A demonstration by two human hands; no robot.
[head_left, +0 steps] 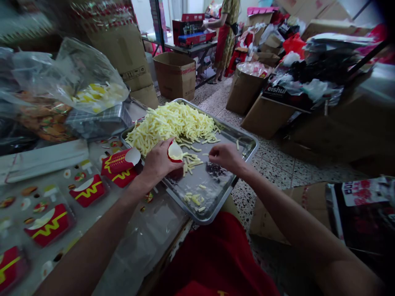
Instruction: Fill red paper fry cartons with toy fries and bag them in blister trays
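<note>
Fries (173,123) lay heaped in a metal tray (203,172); the left hand (157,160) gripped a paper cup (175,150); the right hand (225,156) was curled, grip indiscernible.

Beyond my tray (212,201) and to its right, a black panel (276,91) reads "eishui" in white letters, perhaps cut short at the front. Left of the tray, 4 of the red cartons (88,190) each bear a yellow zigzag like a W. Past the tray's far left, a cardboard box (123,55) shows dark handling symbols. Right of the tray, I can't read the white label (365,192).
</note>
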